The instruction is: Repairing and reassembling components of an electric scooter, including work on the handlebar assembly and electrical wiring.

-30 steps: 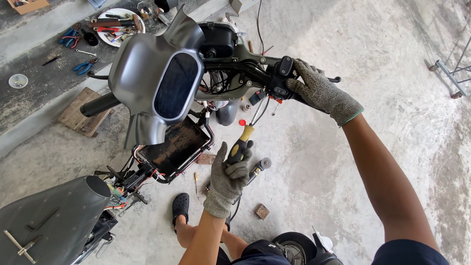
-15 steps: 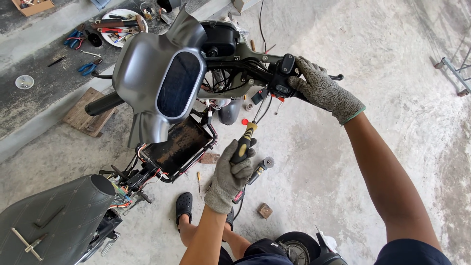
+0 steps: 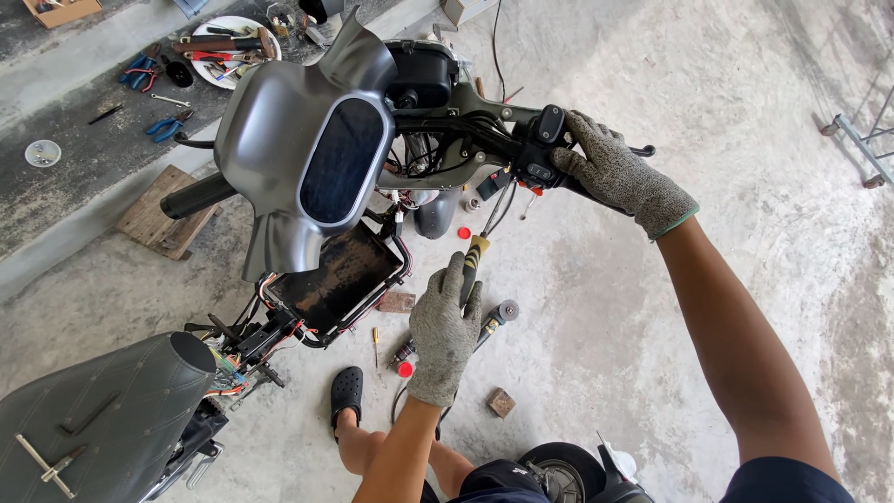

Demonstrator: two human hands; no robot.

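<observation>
I look down on a partly stripped scooter. My right hand (image 3: 615, 172), in a grey knit glove, grips the right handlebar grip beside the black switch housing (image 3: 540, 149). My left hand (image 3: 445, 326), also gloved, holds a screwdriver (image 3: 473, 259) with a yellow and black handle, its tip pointing up toward the wiring under the handlebar. The grey front cowl (image 3: 289, 140) with its dark oval screen sits left of my hands. Below it lies an open black compartment (image 3: 340, 279) edged with wires.
A dark seat (image 3: 102, 419) with a T-shaped tool on it fills the lower left. A white plate of tools (image 3: 223, 42), blue pliers (image 3: 168, 123) and a wooden block (image 3: 158, 219) lie on the left floor. Small parts, a red cap (image 3: 464, 233) and my sandalled foot (image 3: 346, 391) are below.
My left hand with the screwdriver has risen slightly toward the handlebar. The view has shifted a little; my right hand stays on the grip.
</observation>
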